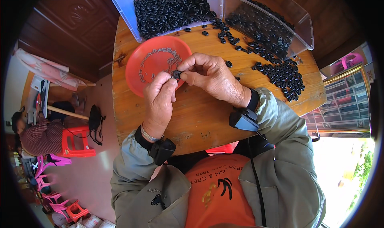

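Observation:
A small black oval plastic piece [176,74] is pinched between my two hands, just over the near right rim of an orange-red plastic plate [136,64]. My left hand [159,98] grips it from below between thumb and forefinger. Thumb and forefinger of my right hand [212,76] close on its upper right side. Small grey metal pins [162,50] lie scattered in a ring on the plate. Whether a pin sits in the black piece is hidden by my fingers.
Behind the plate, a translucent bin [138,28] holds many black pieces. A clear box [306,32] at the far right holds more. Loose black pieces [280,78] spread over the wooden table [192,126]. At left, a person [42,136] sits by a red stool [78,142].

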Motion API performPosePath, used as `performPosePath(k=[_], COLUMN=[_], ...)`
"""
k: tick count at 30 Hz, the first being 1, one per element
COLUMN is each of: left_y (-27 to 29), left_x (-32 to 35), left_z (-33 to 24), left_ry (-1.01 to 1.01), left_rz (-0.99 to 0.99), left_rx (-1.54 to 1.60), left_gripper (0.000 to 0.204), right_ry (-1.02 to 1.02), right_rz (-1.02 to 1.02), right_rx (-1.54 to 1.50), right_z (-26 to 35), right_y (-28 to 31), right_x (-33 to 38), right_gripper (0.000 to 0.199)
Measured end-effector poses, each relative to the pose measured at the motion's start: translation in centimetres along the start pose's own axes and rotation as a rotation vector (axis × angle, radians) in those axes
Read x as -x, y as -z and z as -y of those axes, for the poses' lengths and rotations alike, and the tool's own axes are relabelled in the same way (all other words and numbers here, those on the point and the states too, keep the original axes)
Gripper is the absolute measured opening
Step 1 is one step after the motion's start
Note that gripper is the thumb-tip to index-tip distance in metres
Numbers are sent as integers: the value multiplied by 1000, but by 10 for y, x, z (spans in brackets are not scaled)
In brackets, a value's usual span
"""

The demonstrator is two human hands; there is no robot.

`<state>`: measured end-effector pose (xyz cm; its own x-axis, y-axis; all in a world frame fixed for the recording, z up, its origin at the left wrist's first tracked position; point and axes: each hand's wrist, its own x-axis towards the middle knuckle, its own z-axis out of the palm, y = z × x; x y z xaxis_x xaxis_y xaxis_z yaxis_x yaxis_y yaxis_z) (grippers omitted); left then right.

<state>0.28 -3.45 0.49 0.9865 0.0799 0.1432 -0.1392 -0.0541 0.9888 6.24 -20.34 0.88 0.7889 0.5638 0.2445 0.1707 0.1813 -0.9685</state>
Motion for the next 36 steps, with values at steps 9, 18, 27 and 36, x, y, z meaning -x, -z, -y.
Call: performPosePath(k=[9,18,27,36], left_y=[-1,-7,-4,-4], left_x=[2,5,3,1], left_z=[-2,-4,0,-1], left_ry=[12,2,89,24], left_rz=[7,-33,9,34], left_rx=[-3,109,189,114], left_gripper=[18,17,18,21], right_ry=[-26,24,69,102], right_rz=[5,37,25,38], right_rx=[-62,-117,6,-18], right_z=[-2,-3,-13,-4], right_y=[-1,-5,-12,-8], right_x=[0,2,2,3], right_gripper=[14,16,23,18])
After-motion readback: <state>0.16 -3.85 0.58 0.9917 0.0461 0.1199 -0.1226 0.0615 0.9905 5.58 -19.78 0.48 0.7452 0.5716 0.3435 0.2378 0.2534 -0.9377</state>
